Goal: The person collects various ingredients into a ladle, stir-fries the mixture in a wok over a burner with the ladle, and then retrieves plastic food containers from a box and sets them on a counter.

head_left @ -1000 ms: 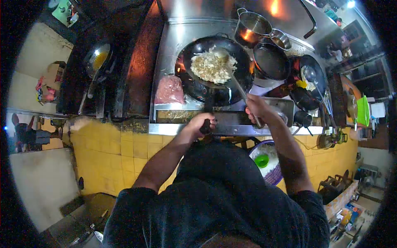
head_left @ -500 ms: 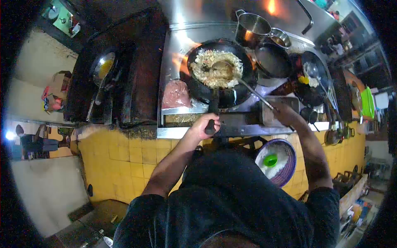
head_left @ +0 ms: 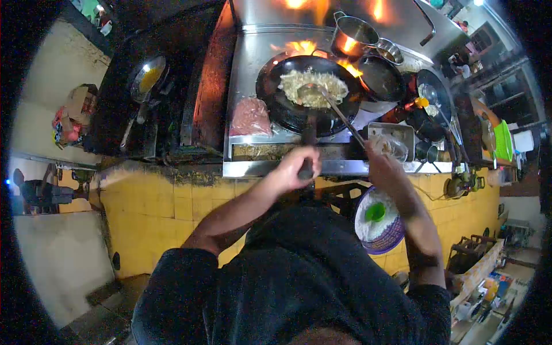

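"So, where's the food point(head_left: 293, 84)?"

"Lumpy and pale, inside the round black wok point(head_left: 279, 110). On my screen, left hand point(head_left: 296, 168) clenched round its handle point(head_left: 310, 131), right hand point(head_left: 386, 168) gripping a long metal ladle point(head_left: 343, 117)."

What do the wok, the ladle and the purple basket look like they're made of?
Wok: probably iron or steel, given its blackened surface with a faint sheen. Ladle: likely stainless steel, silvery grey and smooth-looking. Purple basket: plastic, I'd guess, from its bright, even colour.
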Action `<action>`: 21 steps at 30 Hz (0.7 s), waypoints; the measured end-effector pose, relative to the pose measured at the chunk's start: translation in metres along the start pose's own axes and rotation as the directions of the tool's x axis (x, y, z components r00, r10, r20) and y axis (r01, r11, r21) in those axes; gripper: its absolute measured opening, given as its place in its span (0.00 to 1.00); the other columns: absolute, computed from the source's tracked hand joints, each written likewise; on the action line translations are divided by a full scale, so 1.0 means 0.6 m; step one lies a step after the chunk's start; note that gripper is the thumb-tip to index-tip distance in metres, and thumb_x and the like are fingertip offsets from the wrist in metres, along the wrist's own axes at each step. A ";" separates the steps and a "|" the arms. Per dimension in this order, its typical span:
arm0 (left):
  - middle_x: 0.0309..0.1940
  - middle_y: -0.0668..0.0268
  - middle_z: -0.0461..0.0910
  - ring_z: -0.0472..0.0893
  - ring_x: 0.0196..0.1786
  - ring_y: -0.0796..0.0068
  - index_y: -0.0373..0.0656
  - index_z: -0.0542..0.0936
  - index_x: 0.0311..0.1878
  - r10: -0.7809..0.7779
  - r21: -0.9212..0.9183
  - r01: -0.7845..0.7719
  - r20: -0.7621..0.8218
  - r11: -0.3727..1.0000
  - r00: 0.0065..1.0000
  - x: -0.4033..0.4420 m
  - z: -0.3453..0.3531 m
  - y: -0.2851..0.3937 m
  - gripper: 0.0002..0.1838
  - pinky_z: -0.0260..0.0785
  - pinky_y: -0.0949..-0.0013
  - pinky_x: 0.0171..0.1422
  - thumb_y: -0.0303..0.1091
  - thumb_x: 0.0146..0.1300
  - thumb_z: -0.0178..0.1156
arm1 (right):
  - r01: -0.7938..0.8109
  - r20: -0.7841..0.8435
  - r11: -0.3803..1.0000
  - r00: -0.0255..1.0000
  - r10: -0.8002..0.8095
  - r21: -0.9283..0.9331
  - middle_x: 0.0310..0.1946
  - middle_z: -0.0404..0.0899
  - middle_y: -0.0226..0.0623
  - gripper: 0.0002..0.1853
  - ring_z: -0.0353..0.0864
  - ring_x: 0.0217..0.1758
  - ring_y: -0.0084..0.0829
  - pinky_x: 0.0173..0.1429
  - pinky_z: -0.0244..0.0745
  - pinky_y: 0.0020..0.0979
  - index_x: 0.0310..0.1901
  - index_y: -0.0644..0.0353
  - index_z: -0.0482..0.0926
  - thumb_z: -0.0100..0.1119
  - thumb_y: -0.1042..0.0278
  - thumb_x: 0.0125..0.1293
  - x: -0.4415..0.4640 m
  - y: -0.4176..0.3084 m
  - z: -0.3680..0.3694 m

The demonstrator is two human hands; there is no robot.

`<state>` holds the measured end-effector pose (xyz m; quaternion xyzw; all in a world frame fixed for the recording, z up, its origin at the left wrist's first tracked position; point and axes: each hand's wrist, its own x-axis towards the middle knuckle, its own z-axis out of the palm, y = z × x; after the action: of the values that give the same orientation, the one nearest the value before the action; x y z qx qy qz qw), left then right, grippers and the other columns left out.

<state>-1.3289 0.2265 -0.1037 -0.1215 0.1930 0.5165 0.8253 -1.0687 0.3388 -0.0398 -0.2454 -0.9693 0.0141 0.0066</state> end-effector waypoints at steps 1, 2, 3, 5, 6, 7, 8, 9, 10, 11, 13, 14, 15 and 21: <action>0.26 0.62 0.75 0.77 0.30 0.72 0.42 0.74 0.30 0.205 0.698 -0.321 0.247 0.640 0.947 -0.001 -0.089 -0.017 0.03 0.71 0.70 0.37 0.29 0.58 0.56 | -0.135 0.084 0.991 0.987 0.134 0.014 0.25 0.80 0.50 0.31 0.81 0.26 0.48 0.31 0.75 0.49 0.67 0.66 0.59 0.48 0.73 0.59 0.009 -0.007 0.008; 0.22 0.63 0.75 0.76 0.25 0.71 0.40 0.73 0.28 0.133 0.776 -0.269 0.236 0.570 0.963 -0.020 -0.122 -0.051 0.04 0.69 0.66 0.31 0.30 0.55 0.56 | -0.131 0.082 0.991 0.988 0.129 0.014 0.25 0.80 0.50 0.31 0.81 0.26 0.48 0.31 0.75 0.49 0.67 0.66 0.59 0.48 0.73 0.59 0.000 -0.015 -0.019; 0.23 0.62 0.76 0.77 0.28 0.70 0.41 0.74 0.27 0.134 0.658 -0.144 0.067 0.739 0.989 -0.050 -0.093 -0.069 0.07 0.70 0.65 0.35 0.33 0.57 0.55 | -0.141 0.184 0.988 0.975 0.127 0.066 0.26 0.80 0.52 0.34 0.81 0.30 0.49 0.35 0.74 0.50 0.68 0.65 0.57 0.49 0.75 0.58 -0.020 -0.027 -0.074; 0.23 0.62 0.76 0.77 0.30 0.70 0.42 0.73 0.27 0.093 0.535 -0.099 0.039 0.839 0.995 -0.046 -0.062 -0.047 0.07 0.72 0.65 0.38 0.33 0.57 0.56 | -0.155 0.293 0.981 0.949 0.116 0.114 0.27 0.80 0.53 0.36 0.81 0.33 0.51 0.38 0.73 0.50 0.70 0.63 0.55 0.50 0.77 0.56 -0.030 -0.035 -0.124; 0.23 0.63 0.75 0.77 0.29 0.70 0.42 0.72 0.28 0.084 0.563 -0.164 0.166 0.810 0.983 -0.015 -0.068 -0.013 0.05 0.72 0.66 0.36 0.29 0.55 0.58 | -0.157 0.313 0.983 0.942 0.119 0.099 0.28 0.80 0.54 0.35 0.81 0.34 0.51 0.38 0.73 0.50 0.69 0.63 0.55 0.49 0.77 0.57 -0.034 -0.042 -0.130; 0.23 0.65 0.73 0.74 0.27 0.73 0.42 0.70 0.28 0.051 0.331 -0.082 0.101 0.940 0.994 0.006 -0.036 0.010 0.05 0.69 0.69 0.32 0.26 0.53 0.58 | -0.162 0.325 0.984 0.937 0.128 0.078 0.29 0.80 0.55 0.35 0.81 0.34 0.52 0.39 0.74 0.49 0.69 0.63 0.56 0.49 0.76 0.57 -0.034 -0.044 -0.136; 0.23 0.67 0.71 0.72 0.24 0.75 0.42 0.68 0.28 0.018 0.066 -0.020 0.036 0.998 0.999 0.027 -0.003 0.033 0.07 0.67 0.72 0.28 0.22 0.51 0.58 | -0.167 0.323 0.985 0.936 0.142 0.052 0.31 0.80 0.56 0.34 0.81 0.35 0.52 0.39 0.74 0.49 0.69 0.63 0.56 0.48 0.76 0.58 -0.027 -0.039 -0.140; 0.21 0.68 0.71 0.71 0.23 0.78 0.42 0.69 0.27 -0.002 -0.097 -0.009 -0.117 0.995 0.993 0.037 0.034 0.050 0.07 0.65 0.75 0.26 0.24 0.52 0.58 | -0.247 0.301 0.951 0.936 0.184 0.187 0.35 0.80 0.58 0.32 0.81 0.36 0.53 0.39 0.74 0.49 0.68 0.62 0.58 0.47 0.76 0.59 -0.018 -0.014 -0.090; 0.19 0.68 0.70 0.71 0.23 0.77 0.43 0.69 0.25 0.079 0.005 -0.079 -0.122 0.997 0.989 0.047 0.034 0.047 0.07 0.65 0.74 0.26 0.28 0.54 0.58 | -0.247 0.309 0.952 0.933 0.183 0.183 0.35 0.80 0.58 0.32 0.81 0.36 0.53 0.39 0.74 0.49 0.68 0.62 0.58 0.47 0.76 0.59 -0.009 -0.001 -0.040; 0.20 0.67 0.70 0.71 0.23 0.76 0.42 0.68 0.25 0.101 0.093 -0.095 -0.057 0.991 0.993 0.039 0.014 0.031 0.07 0.66 0.74 0.26 0.26 0.54 0.57 | -0.235 0.210 0.957 0.957 0.198 0.169 0.35 0.80 0.57 0.31 0.80 0.37 0.54 0.39 0.74 0.49 0.67 0.60 0.60 0.47 0.76 0.59 0.003 0.013 0.004; 0.22 0.65 0.73 0.73 0.23 0.75 0.39 0.71 0.28 0.269 0.555 -0.241 0.033 0.796 0.963 0.011 -0.065 -0.015 0.04 0.68 0.70 0.29 0.27 0.56 0.55 | -0.220 0.103 0.963 0.973 0.205 0.156 0.36 0.80 0.57 0.31 0.80 0.38 0.55 0.39 0.74 0.48 0.66 0.59 0.61 0.48 0.77 0.58 0.013 0.032 0.013; 0.23 0.64 0.75 0.75 0.25 0.72 0.39 0.75 0.32 0.342 0.737 -0.275 0.063 0.617 0.937 0.006 -0.114 -0.048 0.04 0.69 0.68 0.32 0.29 0.58 0.54 | -0.256 0.137 0.950 0.963 0.234 0.178 0.36 0.80 0.57 0.31 0.80 0.39 0.55 0.41 0.74 0.48 0.67 0.56 0.63 0.49 0.77 0.58 0.000 0.038 -0.014; 0.23 0.63 0.75 0.76 0.26 0.71 0.40 0.76 0.34 0.359 0.681 -0.302 0.062 0.667 0.931 0.002 -0.117 -0.060 0.04 0.69 0.69 0.32 0.29 0.58 0.54 | -0.288 0.167 0.938 0.952 0.258 0.194 0.36 0.80 0.56 0.32 0.80 0.40 0.55 0.42 0.74 0.48 0.67 0.53 0.64 0.50 0.77 0.58 -0.012 0.046 -0.048; 0.24 0.66 0.74 0.72 0.26 0.75 0.41 0.73 0.32 0.150 0.262 -0.158 0.051 0.952 0.987 0.120 -0.106 0.039 0.07 0.65 0.75 0.33 0.34 0.58 0.55 | -0.289 0.094 0.939 0.957 0.275 0.188 0.34 0.79 0.56 0.32 0.79 0.40 0.55 0.44 0.74 0.49 0.68 0.48 0.65 0.53 0.73 0.59 0.009 0.059 -0.097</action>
<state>-1.3340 0.2691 -0.1928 0.0133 0.2566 0.5505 0.7943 -1.0558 0.3739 0.0175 -0.3791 -0.9175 0.1203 -0.0033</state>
